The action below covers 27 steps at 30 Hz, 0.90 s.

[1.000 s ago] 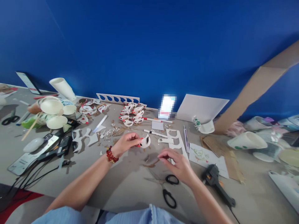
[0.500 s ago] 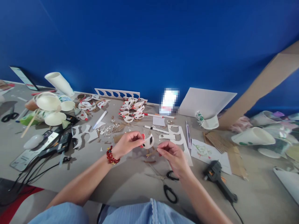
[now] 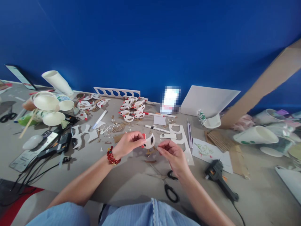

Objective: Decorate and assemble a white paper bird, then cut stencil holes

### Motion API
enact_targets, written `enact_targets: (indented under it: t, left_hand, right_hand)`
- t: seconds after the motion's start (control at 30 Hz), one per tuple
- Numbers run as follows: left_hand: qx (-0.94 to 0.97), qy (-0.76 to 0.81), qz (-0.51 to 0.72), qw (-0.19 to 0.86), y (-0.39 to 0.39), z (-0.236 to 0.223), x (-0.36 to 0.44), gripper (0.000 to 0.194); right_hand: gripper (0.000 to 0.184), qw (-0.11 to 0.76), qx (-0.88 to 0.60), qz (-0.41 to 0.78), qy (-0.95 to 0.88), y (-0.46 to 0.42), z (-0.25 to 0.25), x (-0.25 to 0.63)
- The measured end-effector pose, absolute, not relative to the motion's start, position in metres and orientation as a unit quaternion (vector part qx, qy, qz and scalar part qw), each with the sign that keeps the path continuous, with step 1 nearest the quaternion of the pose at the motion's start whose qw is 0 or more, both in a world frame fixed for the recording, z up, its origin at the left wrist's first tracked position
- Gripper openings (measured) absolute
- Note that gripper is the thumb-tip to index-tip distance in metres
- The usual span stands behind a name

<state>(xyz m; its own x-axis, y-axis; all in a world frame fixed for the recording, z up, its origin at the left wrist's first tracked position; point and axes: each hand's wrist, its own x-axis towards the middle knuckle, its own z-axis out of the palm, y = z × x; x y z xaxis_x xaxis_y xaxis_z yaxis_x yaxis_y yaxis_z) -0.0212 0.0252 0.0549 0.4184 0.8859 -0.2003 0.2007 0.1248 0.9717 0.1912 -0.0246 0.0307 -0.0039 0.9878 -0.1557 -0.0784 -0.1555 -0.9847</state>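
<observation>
My left hand [image 3: 129,143], wearing a red bead bracelet, pinches a small white bird cutout [image 3: 149,142] by its red-marked end. A dark patch shows on the bird's side. Just to its right, the thumb and fingertips of my right hand [image 3: 172,153] are pinched on a thin brown cardboard strip [image 3: 152,152] at the bird's lower edge. Whether the strip touches the bird I cannot tell. Below the hands lie a curved brown scrap [image 3: 150,161] and scissors with black handles [image 3: 171,193], partly behind my right hand.
Finished-looking white birds [image 3: 131,110] cluster at the back. A glue gun [image 3: 219,179] lies right, near a bird drawing [image 3: 207,152] and a utility knife [image 3: 189,135]. Cut-out white sheet [image 3: 189,150], paper scraps [image 3: 109,128], cups [image 3: 47,102] and cables [image 3: 30,175] surround the work area.
The strip and my right fingertips have shifted slightly up towards the bird. Both hands keep their pinch; the whole view has moved a little.
</observation>
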Motion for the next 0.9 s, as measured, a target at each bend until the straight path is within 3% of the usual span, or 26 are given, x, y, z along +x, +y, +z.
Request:
enact_targets:
  t: [0.9]
  left_hand:
    - [0.580,0.463,0.294,0.603,0.0242,0.0578,-0.0203,0.020]
  right_hand:
    - [0.024,0.474,-0.527,0.557,-0.433,-0.0249,0.0279,0.1892]
